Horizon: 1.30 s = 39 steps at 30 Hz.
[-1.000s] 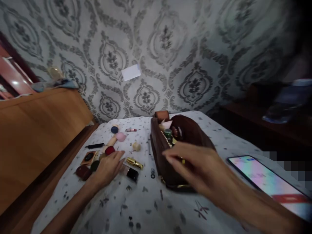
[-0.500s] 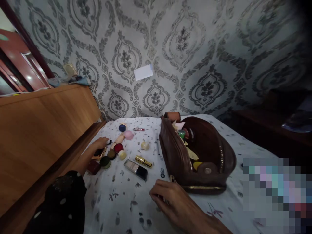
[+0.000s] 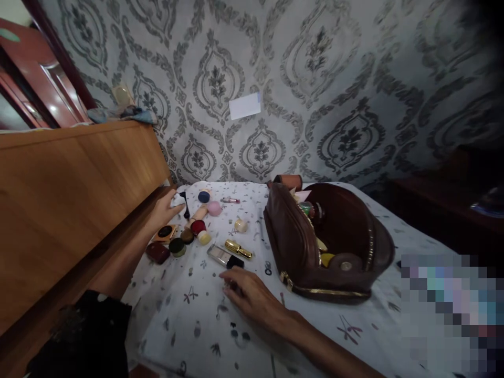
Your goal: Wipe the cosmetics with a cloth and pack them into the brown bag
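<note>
One patterned wall [image 3: 260, 68] across the back, with a white card [image 3: 244, 106] flat against it. Below, a white printed sheet [image 3: 220, 315], and to the left a wide wooden board [image 3: 79, 173]. On the right part of the sheet, a brown bag [image 3: 289, 236], unzipped and gaping, with green and yellow bits visible inside.

In front of the bag and to its left, the right hand [image 3: 252, 296], palm down, loosely curled and released, with nothing visible in its grasp; fingertips just beside the black cap of a clear bottle [image 3: 224, 256]. Farther left, the left hand [image 3: 165, 210], bent around something small and whitish [image 3: 178, 199], right beside a thin black piece [image 3: 185, 205]; impossible to tell whether gripped or only touched.

Nearer than that hand, a dark red case [image 3: 158, 253] and an orange-edged compact [image 3: 165, 232]. Then a beige tube [image 3: 199, 214], a green-lidded jar [image 3: 177, 247], a red round pot [image 3: 198, 227] and a pink sponge [image 3: 214, 208]. Just beyond the bottle, a gold tube [image 3: 238, 249]. Smallest, near the wall, a slim lipstick [image 3: 230, 200].
</note>
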Motion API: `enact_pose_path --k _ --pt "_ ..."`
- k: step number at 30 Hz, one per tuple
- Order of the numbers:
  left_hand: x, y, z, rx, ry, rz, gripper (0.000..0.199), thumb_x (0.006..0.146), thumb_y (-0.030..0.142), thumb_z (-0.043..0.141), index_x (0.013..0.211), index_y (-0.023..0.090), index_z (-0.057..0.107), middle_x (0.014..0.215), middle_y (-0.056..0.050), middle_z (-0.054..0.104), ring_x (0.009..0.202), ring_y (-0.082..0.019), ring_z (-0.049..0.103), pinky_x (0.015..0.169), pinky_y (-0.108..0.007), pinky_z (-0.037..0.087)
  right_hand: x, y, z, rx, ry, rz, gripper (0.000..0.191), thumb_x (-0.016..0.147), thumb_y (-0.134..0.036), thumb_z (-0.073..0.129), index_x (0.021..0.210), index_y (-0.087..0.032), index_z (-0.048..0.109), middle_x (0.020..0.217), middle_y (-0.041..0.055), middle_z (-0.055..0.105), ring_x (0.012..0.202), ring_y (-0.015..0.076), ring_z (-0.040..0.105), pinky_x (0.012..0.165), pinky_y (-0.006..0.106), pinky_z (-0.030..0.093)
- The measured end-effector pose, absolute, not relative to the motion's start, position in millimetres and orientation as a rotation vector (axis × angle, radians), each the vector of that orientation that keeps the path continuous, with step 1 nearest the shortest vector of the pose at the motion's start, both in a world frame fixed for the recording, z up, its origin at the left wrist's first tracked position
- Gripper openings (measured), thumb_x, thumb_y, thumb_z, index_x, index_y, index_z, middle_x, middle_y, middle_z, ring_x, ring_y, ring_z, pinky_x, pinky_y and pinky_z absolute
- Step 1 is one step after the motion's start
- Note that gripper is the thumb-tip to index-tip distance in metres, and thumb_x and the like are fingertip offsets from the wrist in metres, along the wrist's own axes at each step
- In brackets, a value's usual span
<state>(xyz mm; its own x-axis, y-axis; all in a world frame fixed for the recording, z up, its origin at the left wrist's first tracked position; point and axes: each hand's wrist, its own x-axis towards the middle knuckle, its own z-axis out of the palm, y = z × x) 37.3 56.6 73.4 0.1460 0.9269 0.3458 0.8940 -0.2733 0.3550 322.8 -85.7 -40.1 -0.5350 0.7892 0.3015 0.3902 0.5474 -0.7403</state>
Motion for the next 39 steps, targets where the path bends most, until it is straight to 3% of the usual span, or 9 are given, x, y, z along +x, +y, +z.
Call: enact_pose_path --k 2,5,10,15,18,21,27,30,39 --pt "51 30 70 2.180 1.705 0.949 0.042 0.087 0.047 0.050 0.116 0.016 0.052 0.100 -0.004 0.067 0.083 -0.018 0.063 0.071 -0.026 0.050 318 -87 -45 -0.971 -2.050 0.853 0.040 0.092 -0.026 0.053 0.132 -0.020 0.052 0.113 0.0111 0.064 0.086 0.0188 0.064 0.075 0.035 0.054" --pt "77 -17 49 1.390 1.261 1.140 0.051 0.067 0.046 0.076 0.104 0.016 0.058 0.084 -0.002 0.068 0.066 -0.015 0.062 0.064 -0.027 0.051 315 -93 -44 -1.024 -1.930 0.918 0.058 0.090 -0.033 0.057 0.143 -0.022 0.037 0.124 0.0133 0.059 0.086 0.0186 0.064 0.073 0.035 0.055" --pt "98 -73 1 1.081 1.225 0.835 0.046 0.064 0.044 0.079 0.094 0.015 0.061 0.073 -0.001 0.066 0.057 -0.014 0.058 0.055 -0.025 0.047 311 -103 -46 -1.080 -2.085 0.862 0.056 0.083 -0.021 0.060 0.137 -0.021 0.043 0.109 0.0081 0.065 0.077 0.0167 0.062 0.076 0.036 0.054" --pt "75 -82 -21 1.479 1.411 0.879 0.042 0.074 0.045 0.071 0.103 0.017 0.057 0.085 0.000 0.063 0.077 -0.018 0.061 0.068 -0.027 0.048 312 -106 -49 -1.004 -2.131 0.768 0.024 0.098 -0.023 0.040 0.114 -0.018 0.056 0.101 0.0085 0.066 0.090 0.0187 0.063 0.081 0.035 0.051" --pt "66 -86 -16 1.748 1.618 0.885 0.041 0.081 0.042 0.065 0.112 0.019 0.049 0.092 -0.001 0.061 0.083 -0.019 0.060 0.073 -0.029 0.049 310 -111 -44 -1.025 -2.213 0.712 0.025 0.098 -0.038 0.046 0.108 -0.017 0.056 0.102 0.0097 0.065 0.091 0.0218 0.062 0.081 0.038 0.051" --pt "76 -97 -7 1.996 1.715 0.827 0.034 0.088 0.040 0.059 0.114 0.020 0.045 0.095 -0.001 0.059 0.081 -0.018 0.058 0.074 -0.030 0.049 306 -116 -42 -1.065 -2.338 0.566 0.038 0.086 -0.050 0.063 0.103 -0.017 0.054 0.100 0.0110 0.064 0.090 0.0260 0.059 0.077 0.042 0.050" --pt "111 -123 -20 2.625 1.448 0.676 0.015 0.094 0.022 0.049 0.109 0.019 0.053 0.109 -0.008 0.056 0.100 -0.021 0.059 0.080 -0.032 0.052 306 -118 -51 -1.056 -2.408 0.415 0.006 0.085 -0.021 0.057 0.089 -0.016 0.058 0.094 0.0102 0.061 0.090 0.0242 0.055 0.078 0.039 0.050" --pt "121 -128 -33 2.908 1.307 0.577 0.023 0.092 0.015 0.052 0.114 0.014 0.055 0.119 -0.015 0.058 0.113 -0.026 0.055 0.087 -0.037 0.051 310 -116 -56 -1.027 -2.393 0.409 0.015 0.081 -0.012 0.059 0.095 -0.015 0.060 0.097 0.0105 0.061 0.092 0.0246 0.055 0.080 0.041 0.051" --pt "107 -114 -33 2.986 1.266 0.285 0.031 0.098 0.031 0.051 0.125 0.017 0.057 0.131 -0.011 0.064 0.131 -0.029 0.049 0.106 -0.054 0.034 313 -114 -52 -0.982 -2.364 0.477 0.002 0.086 -0.015 0.060 0.086 -0.015 0.062 0.089 0.0084 0.061 0.084 0.0212 0.055 0.074 0.036 0.050"
